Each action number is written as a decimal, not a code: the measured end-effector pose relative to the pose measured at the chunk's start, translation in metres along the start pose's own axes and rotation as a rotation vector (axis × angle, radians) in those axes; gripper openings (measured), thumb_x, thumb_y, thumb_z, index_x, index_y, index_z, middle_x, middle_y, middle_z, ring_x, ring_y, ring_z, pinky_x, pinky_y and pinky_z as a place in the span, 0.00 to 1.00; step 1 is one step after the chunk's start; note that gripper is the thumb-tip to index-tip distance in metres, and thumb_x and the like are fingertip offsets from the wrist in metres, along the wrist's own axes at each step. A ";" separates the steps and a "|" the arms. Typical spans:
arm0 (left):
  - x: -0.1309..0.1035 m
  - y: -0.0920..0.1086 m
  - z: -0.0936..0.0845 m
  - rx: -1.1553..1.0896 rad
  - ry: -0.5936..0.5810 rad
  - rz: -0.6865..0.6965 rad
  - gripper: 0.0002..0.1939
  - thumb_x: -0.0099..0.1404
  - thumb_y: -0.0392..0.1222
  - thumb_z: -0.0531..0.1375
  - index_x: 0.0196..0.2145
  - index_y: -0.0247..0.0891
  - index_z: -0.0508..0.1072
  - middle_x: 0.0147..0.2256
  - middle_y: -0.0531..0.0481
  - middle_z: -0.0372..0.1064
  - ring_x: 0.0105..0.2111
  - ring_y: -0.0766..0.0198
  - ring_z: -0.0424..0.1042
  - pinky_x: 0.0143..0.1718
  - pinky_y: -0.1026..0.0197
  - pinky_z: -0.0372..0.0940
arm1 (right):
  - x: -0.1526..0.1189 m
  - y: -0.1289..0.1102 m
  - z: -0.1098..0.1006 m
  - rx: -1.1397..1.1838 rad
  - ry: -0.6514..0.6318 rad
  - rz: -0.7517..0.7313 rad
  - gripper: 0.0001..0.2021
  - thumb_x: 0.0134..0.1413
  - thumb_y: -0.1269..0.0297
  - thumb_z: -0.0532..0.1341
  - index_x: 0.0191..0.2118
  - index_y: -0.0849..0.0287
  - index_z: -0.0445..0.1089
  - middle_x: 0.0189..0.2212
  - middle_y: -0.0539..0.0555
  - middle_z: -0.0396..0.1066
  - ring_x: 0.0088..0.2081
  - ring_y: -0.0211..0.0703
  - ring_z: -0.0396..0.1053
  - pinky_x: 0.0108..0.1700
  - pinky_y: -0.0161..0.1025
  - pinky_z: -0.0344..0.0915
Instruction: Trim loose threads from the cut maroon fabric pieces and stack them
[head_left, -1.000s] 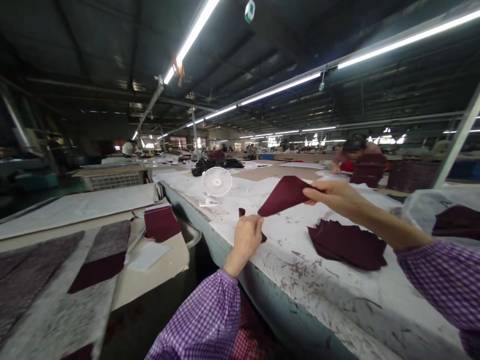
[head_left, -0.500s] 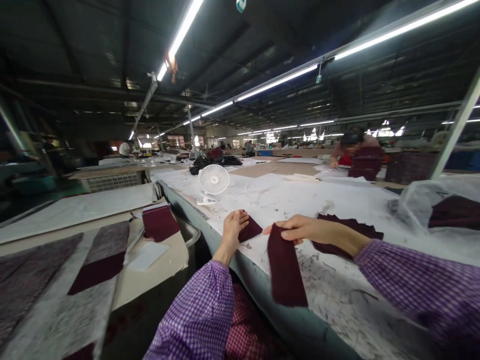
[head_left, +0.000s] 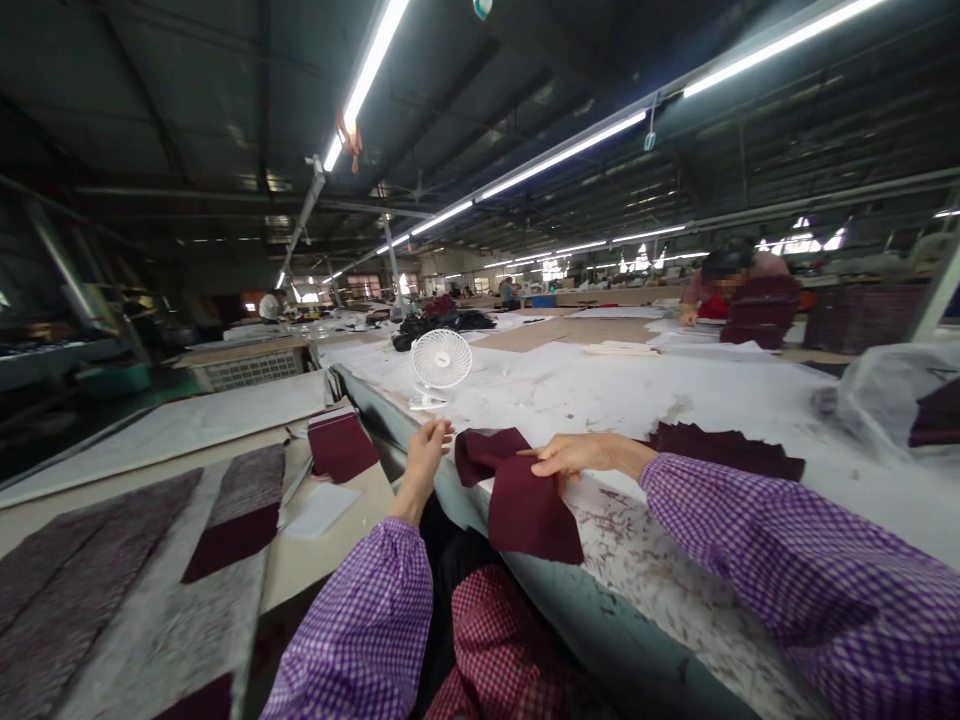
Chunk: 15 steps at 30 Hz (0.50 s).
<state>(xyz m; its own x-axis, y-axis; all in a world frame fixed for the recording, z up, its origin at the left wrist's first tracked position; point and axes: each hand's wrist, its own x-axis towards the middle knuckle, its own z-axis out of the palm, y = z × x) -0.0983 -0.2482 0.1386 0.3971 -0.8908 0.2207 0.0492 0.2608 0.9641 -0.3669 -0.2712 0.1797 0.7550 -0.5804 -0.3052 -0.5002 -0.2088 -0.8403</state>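
Observation:
My right hand (head_left: pixel 574 455) grips a maroon fabric piece (head_left: pixel 536 515) by its upper edge, and the cloth hangs down over the near edge of the table. Just beyond it, a second maroon fabric piece (head_left: pixel 480 455) lies on the table edge, partly overlapped by the held one. My left hand (head_left: pixel 429 452) is a little left of that second piece, apart from it. Its fingers are curled together, with no cloth showing in them. Behind my right wrist lies a stack of maroon pieces with jagged edges (head_left: pixel 724 452).
A small white fan (head_left: pixel 441 358) stands on the white-covered table (head_left: pixel 570 385). To my left, a lower surface carries maroon pieces (head_left: pixel 341 445) and a white card (head_left: pixel 322 510). A clear plastic bag (head_left: pixel 885 400) is at the right. Across the table, a person (head_left: pixel 739 280) works by maroon stacks.
My left hand has let go of the maroon piece and moved left. My right hand has shifted slightly left with its fabric, which now hangs wider and overlaps the other piece.

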 end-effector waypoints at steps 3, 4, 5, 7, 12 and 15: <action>-0.026 -0.005 0.003 0.055 -0.039 0.073 0.13 0.55 0.46 0.62 0.32 0.33 0.74 0.31 0.46 0.72 0.32 0.63 0.70 0.31 0.65 0.63 | -0.017 -0.008 0.000 -0.032 0.037 -0.058 0.20 0.44 0.46 0.63 0.26 0.62 0.67 0.22 0.51 0.69 0.22 0.34 0.64 0.21 0.31 0.49; -0.036 -0.004 0.006 0.064 -0.053 0.088 0.15 0.55 0.49 0.62 0.32 0.33 0.74 0.30 0.46 0.72 0.31 0.63 0.70 0.30 0.65 0.63 | -0.026 -0.012 0.000 -0.059 0.057 -0.074 0.21 0.45 0.45 0.62 0.24 0.62 0.65 0.19 0.50 0.67 0.20 0.33 0.62 0.20 0.32 0.48; -0.046 -0.003 0.010 0.068 -0.078 0.087 0.18 0.55 0.52 0.61 0.32 0.32 0.74 0.28 0.46 0.71 0.30 0.64 0.70 0.30 0.65 0.63 | -0.036 -0.016 0.000 -0.089 0.082 -0.084 0.22 0.48 0.45 0.60 0.22 0.61 0.62 0.16 0.50 0.65 0.18 0.33 0.60 0.20 0.32 0.47; -0.065 0.006 0.020 0.050 -0.175 0.027 0.25 0.55 0.60 0.58 0.33 0.31 0.72 0.26 0.46 0.70 0.26 0.64 0.69 0.27 0.63 0.63 | -0.060 -0.027 0.004 -0.166 0.140 -0.098 0.23 0.52 0.44 0.56 0.21 0.60 0.60 0.15 0.51 0.65 0.17 0.34 0.60 0.21 0.33 0.52; -0.098 0.036 0.049 -0.134 -0.538 -0.220 0.36 0.53 0.70 0.54 0.36 0.29 0.72 0.31 0.43 0.71 0.28 0.65 0.69 0.30 0.63 0.63 | -0.122 -0.049 0.038 -0.722 0.416 -0.417 0.15 0.60 0.57 0.53 0.32 0.59 0.73 0.42 0.57 0.73 0.40 0.43 0.72 0.40 0.38 0.68; -0.111 0.042 0.061 -0.172 -0.675 -0.380 0.39 0.53 0.73 0.50 0.34 0.30 0.73 0.29 0.44 0.70 0.26 0.67 0.68 0.29 0.65 0.61 | -0.149 -0.043 0.066 -1.066 0.647 -0.696 0.13 0.60 0.68 0.51 0.42 0.52 0.73 0.51 0.54 0.69 0.49 0.43 0.69 0.47 0.40 0.69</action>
<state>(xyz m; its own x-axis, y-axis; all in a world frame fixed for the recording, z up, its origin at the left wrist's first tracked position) -0.1963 -0.1610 0.1638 -0.3138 -0.9492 -0.0240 0.2328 -0.1014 0.9672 -0.4306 -0.1237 0.2315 0.7966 -0.3065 0.5211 -0.4081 -0.9085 0.0895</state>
